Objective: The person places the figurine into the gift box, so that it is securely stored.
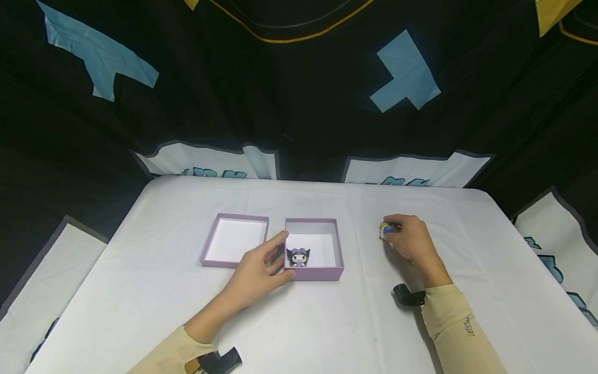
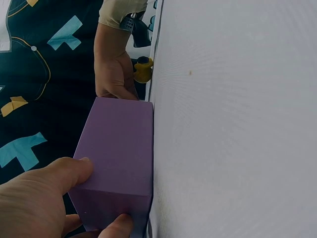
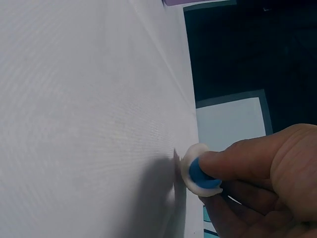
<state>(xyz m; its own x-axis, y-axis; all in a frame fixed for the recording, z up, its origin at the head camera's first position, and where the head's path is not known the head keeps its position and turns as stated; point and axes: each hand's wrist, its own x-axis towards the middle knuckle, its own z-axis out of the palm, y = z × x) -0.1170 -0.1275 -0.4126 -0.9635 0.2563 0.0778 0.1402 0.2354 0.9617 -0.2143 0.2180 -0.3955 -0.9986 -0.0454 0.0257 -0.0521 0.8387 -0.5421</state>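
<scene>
A purple open-topped box (image 1: 314,274) with a white inside stands on the table. Inside its front left corner is a small black-and-purple figurine (image 1: 298,257) with a white face. My left hand (image 1: 258,269) grips the box's left side, thumb at the front corner and fingers along the side wall. In the left wrist view the thumb (image 2: 74,173) presses the purple face. To the right of the box, my right hand (image 1: 411,240) pinches a small white-and-blue figurine (image 3: 205,177) between thumb and fingers, close to the tabletop. The fingers hide much of this figurine.
A shallow purple-rimmed lid (image 1: 235,240) lies inside-up left of the box. A small yellow object with a dark top (image 2: 143,70) shows beside the right hand, mostly hidden in the head view. White cloth covers the table (image 1: 336,327); a dark curtain (image 1: 280,93) hangs behind.
</scene>
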